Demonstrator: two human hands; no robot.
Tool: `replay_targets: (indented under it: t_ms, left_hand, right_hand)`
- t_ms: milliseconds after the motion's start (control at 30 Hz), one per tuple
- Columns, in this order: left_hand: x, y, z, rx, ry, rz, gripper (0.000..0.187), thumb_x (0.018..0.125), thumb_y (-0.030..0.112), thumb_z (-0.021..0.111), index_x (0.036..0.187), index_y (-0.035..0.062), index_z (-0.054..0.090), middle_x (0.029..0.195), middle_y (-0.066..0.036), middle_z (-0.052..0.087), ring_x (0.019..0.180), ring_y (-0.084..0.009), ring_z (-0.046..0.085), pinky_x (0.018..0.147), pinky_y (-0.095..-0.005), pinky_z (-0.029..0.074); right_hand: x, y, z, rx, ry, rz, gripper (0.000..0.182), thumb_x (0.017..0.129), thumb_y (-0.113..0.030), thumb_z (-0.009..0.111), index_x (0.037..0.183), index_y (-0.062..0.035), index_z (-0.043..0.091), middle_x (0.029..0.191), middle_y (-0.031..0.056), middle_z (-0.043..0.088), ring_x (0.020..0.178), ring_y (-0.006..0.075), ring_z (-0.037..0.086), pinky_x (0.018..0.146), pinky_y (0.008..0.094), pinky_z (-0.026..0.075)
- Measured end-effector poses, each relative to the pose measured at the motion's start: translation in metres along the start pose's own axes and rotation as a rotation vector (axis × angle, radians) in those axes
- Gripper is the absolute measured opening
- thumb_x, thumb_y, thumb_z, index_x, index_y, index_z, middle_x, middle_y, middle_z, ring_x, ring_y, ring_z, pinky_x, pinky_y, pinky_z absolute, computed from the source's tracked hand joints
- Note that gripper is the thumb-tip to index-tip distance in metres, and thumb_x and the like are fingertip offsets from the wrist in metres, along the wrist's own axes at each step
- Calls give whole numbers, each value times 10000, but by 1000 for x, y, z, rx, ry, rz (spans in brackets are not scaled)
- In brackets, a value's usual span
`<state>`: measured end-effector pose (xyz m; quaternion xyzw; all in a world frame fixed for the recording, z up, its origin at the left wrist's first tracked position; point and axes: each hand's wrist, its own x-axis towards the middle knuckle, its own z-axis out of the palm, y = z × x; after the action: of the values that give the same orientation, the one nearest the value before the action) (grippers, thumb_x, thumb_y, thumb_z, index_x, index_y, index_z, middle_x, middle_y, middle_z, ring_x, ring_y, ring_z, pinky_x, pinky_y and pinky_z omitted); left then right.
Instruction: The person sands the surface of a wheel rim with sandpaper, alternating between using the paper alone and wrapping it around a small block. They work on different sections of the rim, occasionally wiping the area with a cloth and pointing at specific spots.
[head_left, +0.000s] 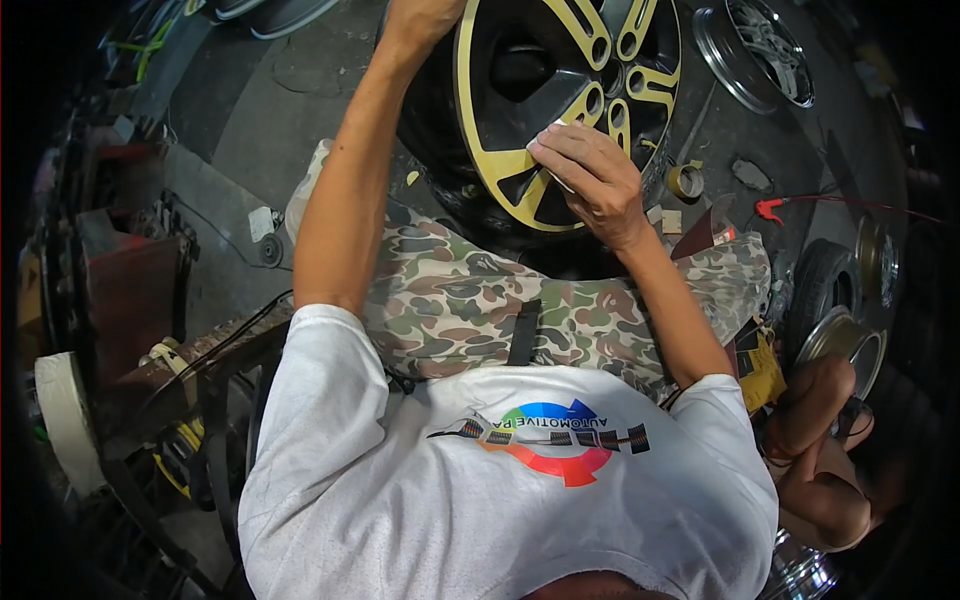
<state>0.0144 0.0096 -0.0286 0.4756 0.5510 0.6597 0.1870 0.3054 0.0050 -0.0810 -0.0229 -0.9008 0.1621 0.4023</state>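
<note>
A black alloy wheel rim with yellow spoke faces and a yellow edge (497,163) stands tilted in front of my knees, against a dark round base. My right hand (597,190) presses on a lower spoke, its fingers bent together over a small white piece (533,146) that could be cloth or paper. Most of that piece is hidden under the fingers. At the top edge of the view, my left hand (424,18) is by the upper left side of the rim. Its fingers are cut off, so their grip does not show.
A tape roll (686,181) and a red air-hose fitting (769,208) lie on the floor to the right. Chrome rims (735,60) stand at upper right, and a tyre (822,285) lies lower down. Another person's bent arm (822,400) is at lower right. Metal racking (130,290) fills the left.
</note>
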Motion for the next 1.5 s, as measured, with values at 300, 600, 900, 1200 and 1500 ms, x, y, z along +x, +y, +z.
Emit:
replay_targets:
  t_ms: [300,600,900,1200,1500]
  left_hand:
    - [-1,0,-1,46,8,-9,364,1009,228,718,708,105,553,703,96,503,652,-10,416,560,-221,341]
    - [2,-3,-2,-49,-9,1,344,1014,219,710,719,105,576,711,94,517,652,-9,428,560,-222,353]
    - [0,2,-1,32,-3,13,352,1015,218,706,711,114,563,704,99,485,657,-15,401,567,-228,339]
    - [-2,3,3,-5,14,-22,359,1011,206,710,706,111,547,711,102,476,659,-16,397,573,-224,336]
    - [-2,3,1,-48,11,-77,326,1008,204,715,723,112,586,713,92,527,665,-13,434,583,-213,350]
  right_hand:
    - [2,13,-6,17,6,33,398,743,60,725,1120,-66,754,1091,88,736,1082,287,707,965,392,566]
    - [-4,9,5,-54,13,-40,380,775,30,750,1142,-69,764,1127,82,739,1054,281,715,900,385,576]
    - [-5,17,6,-50,54,-45,328,794,-10,709,1113,-67,754,1090,78,748,1059,285,716,893,391,579]
    - [-10,19,6,-74,68,-26,325,791,-4,737,1110,-64,760,1100,85,743,1050,282,718,921,385,572]
    - [1,27,3,-6,98,28,289,796,15,751,1075,-62,762,1052,88,747,1017,275,724,869,390,586]
